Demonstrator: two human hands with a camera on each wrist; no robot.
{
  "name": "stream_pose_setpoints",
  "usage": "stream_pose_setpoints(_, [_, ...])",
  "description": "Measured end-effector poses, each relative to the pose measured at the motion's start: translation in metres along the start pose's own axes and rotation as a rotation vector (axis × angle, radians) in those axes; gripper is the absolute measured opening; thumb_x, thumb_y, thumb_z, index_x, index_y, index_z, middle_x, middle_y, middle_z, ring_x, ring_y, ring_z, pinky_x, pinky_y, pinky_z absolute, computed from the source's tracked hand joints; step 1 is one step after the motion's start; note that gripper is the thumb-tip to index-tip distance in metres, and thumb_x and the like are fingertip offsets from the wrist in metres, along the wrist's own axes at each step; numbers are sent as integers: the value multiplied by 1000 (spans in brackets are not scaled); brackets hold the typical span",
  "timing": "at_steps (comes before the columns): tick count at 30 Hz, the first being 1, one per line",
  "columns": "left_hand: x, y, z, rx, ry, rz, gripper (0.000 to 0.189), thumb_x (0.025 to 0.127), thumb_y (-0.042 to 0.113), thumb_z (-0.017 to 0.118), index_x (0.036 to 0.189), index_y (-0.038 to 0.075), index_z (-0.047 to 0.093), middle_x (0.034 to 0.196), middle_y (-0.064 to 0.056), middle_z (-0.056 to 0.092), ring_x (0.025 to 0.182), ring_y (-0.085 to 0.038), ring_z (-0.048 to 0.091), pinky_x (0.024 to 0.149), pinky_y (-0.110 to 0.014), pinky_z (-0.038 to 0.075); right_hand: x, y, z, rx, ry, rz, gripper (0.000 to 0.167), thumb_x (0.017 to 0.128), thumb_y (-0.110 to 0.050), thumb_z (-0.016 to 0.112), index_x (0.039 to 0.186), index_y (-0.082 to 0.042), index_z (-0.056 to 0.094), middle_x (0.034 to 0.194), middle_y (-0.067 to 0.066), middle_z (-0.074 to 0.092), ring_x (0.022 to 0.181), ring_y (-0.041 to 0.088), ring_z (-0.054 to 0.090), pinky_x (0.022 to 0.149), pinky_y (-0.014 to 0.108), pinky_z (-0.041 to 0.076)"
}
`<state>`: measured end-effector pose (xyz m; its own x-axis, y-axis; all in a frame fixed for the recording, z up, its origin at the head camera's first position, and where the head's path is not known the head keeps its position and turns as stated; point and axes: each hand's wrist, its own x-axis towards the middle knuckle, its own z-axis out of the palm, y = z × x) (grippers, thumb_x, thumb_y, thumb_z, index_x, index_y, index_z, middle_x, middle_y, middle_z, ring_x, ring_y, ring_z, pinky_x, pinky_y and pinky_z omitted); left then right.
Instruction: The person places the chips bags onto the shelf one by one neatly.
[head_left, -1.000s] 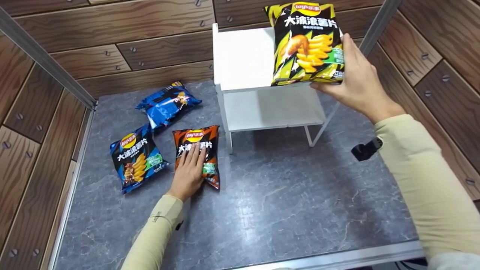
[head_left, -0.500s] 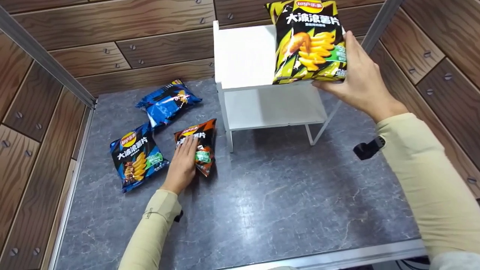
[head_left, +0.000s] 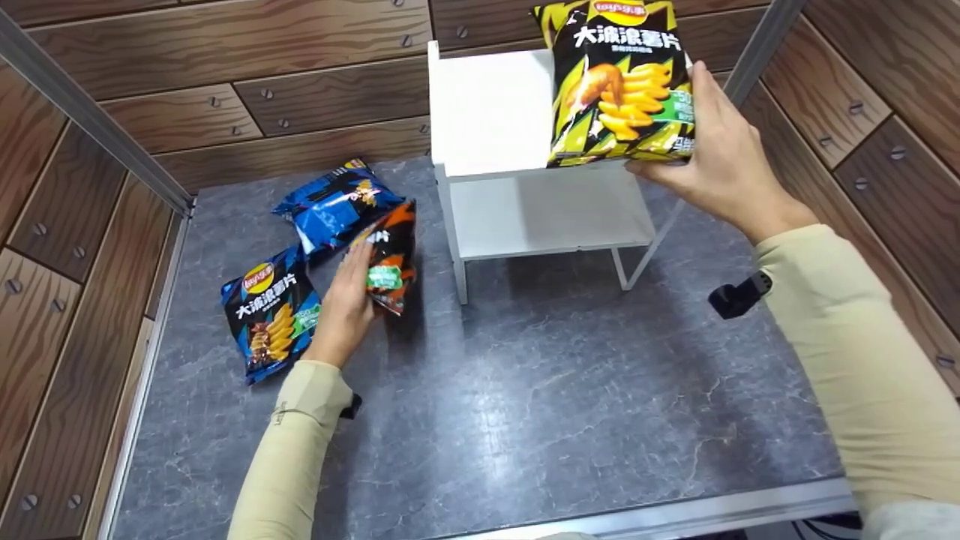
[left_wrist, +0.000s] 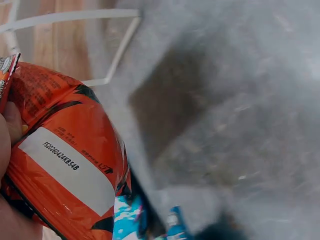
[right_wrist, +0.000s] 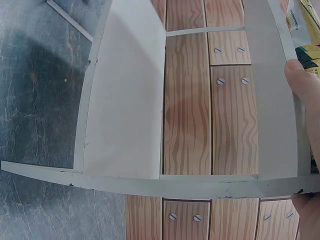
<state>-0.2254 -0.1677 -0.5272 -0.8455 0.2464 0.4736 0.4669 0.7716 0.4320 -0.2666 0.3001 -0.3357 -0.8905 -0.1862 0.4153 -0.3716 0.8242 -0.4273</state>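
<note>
My left hand (head_left: 343,304) grips an orange-and-black bag of chips (head_left: 394,251), tilted on its side and raised off the floor. In the left wrist view, the orange back of this bag (left_wrist: 70,145) shows, with my thumb against it. My right hand (head_left: 724,161) holds a yellow-and-black bag of chips (head_left: 622,82) by its right side, at the right half of the white rack's top shelf (head_left: 491,112). Only a sliver of the yellow bag (right_wrist: 307,52) appears in the right wrist view, beside my thumb.
Two blue bags of chips lie on the grey marbled floor at the left: one face up (head_left: 274,322), the other farther back (head_left: 337,206). The rack has a lower shelf (head_left: 551,217) and thin white legs. Wood-patterned walls (head_left: 330,97) enclose the area.
My left hand has gone from lying flat on the orange bag to gripping it, lifting and tilting it toward the far blue bag. The right hand and yellow bag have hardly moved.
</note>
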Motion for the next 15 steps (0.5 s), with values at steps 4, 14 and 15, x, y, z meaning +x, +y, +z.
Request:
stream_pose_setpoints(4, [10, 5, -10, -26, 54, -24, 64, 87, -18, 53, 148, -6, 38, 152, -28, 40, 142, -42, 39, 119, -50, 32, -1, 0, -1, 3, -1, 8, 117, 75, -39, 85, 160, -10, 11, 163, 17, 23, 147, 33, 30, 119, 57, 28])
stream_pose_setpoints(14, [28, 17, -31, -24, 112, -60, 67, 85, -23, 41, 149, -5, 38, 154, -24, 40, 145, -37, 38, 120, -45, 31, 0, -1, 1, 5, 2, 5, 117, 74, -39, 86, 160, -9, 12, 164, 17, 22, 149, 34, 27, 119, 58, 27])
stream_pose_setpoints(15, [31, 19, -33, -24, 123, -53, 66, 85, -23, 42, 149, -5, 38, 153, -24, 41, 144, -37, 38, 121, -45, 31, 0, -1, 1, 6, 1, 8, 117, 74, -39, 86, 160, -9, 11, 164, 17, 22, 149, 33, 27, 119, 58, 27])
